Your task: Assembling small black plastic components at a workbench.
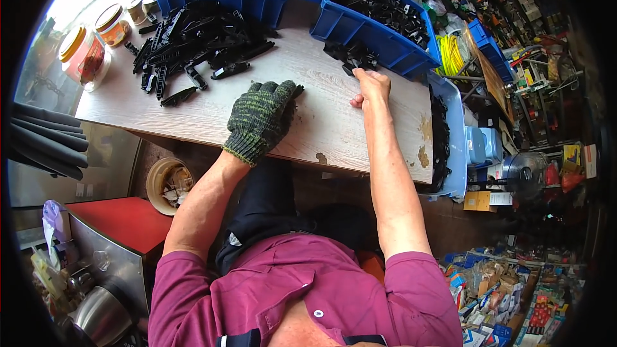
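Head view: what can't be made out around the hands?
Head view: the gloved left hand hides most of the black part it holds.
Head view: whether the right hand grips a piece from the small black pile is too small to tell.
Head view: the top edge cuts off the left blue bin.

Worn pale tabletop (347,132) — heaped black parts (186,42), blue bins (379,31).

On the desk (334,132), we see, from left, jars (83,58), a parts pile (186,38) before a first bin (222,0), and a second pile (358,55) before a second bin (366,29).
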Action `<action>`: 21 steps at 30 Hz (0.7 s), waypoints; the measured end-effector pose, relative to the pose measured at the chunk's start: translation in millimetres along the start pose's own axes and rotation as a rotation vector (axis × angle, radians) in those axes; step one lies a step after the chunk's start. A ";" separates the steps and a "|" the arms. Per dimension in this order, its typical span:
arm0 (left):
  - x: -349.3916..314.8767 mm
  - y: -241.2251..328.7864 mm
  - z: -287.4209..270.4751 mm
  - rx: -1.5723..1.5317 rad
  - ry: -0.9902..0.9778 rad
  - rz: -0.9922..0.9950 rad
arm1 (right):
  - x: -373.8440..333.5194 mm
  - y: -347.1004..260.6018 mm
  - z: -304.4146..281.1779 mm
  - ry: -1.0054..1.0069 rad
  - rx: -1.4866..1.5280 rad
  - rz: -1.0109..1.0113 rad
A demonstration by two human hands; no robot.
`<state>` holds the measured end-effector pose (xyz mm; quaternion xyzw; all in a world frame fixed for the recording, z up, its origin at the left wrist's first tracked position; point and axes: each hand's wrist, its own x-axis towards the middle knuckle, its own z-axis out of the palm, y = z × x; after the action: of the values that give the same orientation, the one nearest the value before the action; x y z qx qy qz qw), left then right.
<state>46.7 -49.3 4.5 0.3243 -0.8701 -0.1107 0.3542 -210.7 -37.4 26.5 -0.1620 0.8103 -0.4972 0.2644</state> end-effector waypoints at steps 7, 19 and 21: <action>-4.1 2.3 4.3 -0.057 0.117 0.085 | -12.2 17.3 -21.5 -0.092 0.239 0.081; 41.0 62.0 64.2 -0.090 -0.195 0.016 | -54.7 46.6 -29.3 -0.182 0.204 -0.087; 43.6 61.6 70.0 -0.088 -0.200 0.038 | -47.1 52.7 -28.8 -0.197 0.175 -0.147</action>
<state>-54.9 -32.8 3.5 0.2794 -0.9013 -0.1738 0.2817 -189.6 31.9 2.7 -0.2453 0.7198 -0.5657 0.3188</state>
